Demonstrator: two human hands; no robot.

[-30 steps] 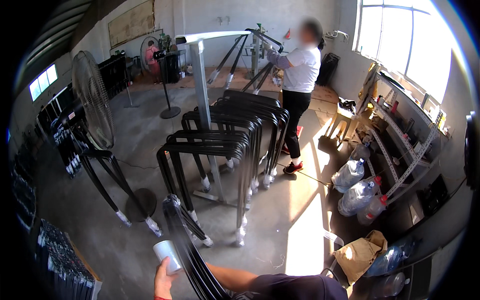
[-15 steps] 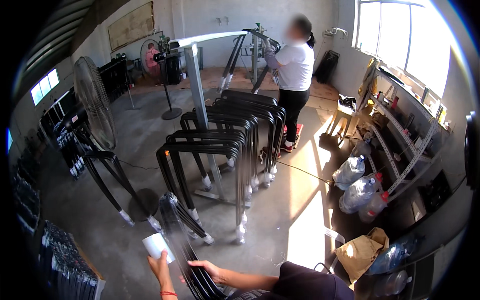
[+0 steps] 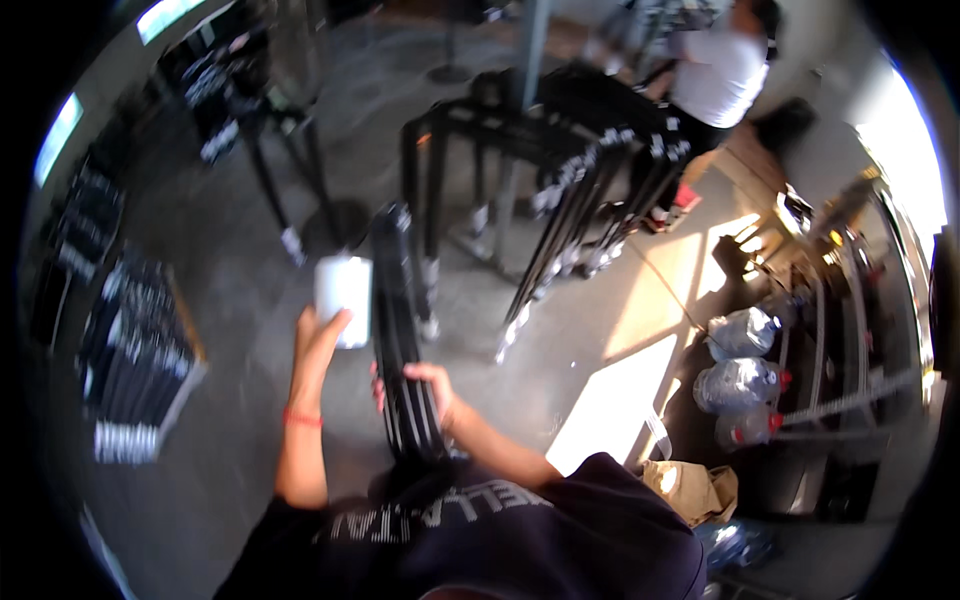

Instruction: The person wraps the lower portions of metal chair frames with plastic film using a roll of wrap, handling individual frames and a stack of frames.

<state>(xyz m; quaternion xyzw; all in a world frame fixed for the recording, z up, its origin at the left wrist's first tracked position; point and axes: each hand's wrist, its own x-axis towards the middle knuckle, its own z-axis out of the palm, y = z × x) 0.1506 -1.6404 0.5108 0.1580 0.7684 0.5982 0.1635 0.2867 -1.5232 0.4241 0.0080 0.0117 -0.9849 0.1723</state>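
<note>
My left hand is closed on a thick white roll, its thumb lying over the roll's lower part. Just right of it, my right hand is wrapped round a bundle of long black bent tubes. The bundle runs from near my body out over the floor, its curved end pointing away from me. A narrow gap separates the roll from the tubes. The picture is smeared by motion, so fine detail on both is lost.
Ahead, more black bent tubes hang on a rack with a grey post. A person in a white top stands behind it. Stacked dark bundles are at left; large plastic bottles and a brown bag at right.
My view has tipped down and turned left. The bundle now stands more upright in the picture, and my left hand with the roll has moved away from my body, beside the bundle. Both grips stay.
</note>
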